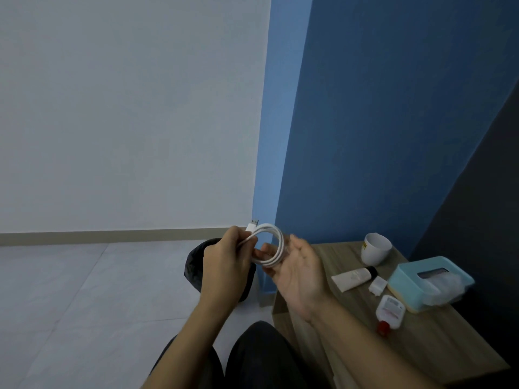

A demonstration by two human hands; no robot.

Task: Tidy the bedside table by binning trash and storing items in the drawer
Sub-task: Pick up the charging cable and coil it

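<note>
Lower middle of the frame, left hand [224, 266] pinches a coiled white cable [280, 244] in curled fingers, while the right hand [302, 279] sits palm-up, fingers loosely spread under the loop, bit blurry. Black bin [193, 268] just behind them, wooden surface [427, 343] lower right.

The person is wearing dark, near-black trousers [261, 356] that are covering both knees, while the forearms are showing bare and unsleeved down to the bare left grip [227, 265] and right grip [300, 279].
</note>
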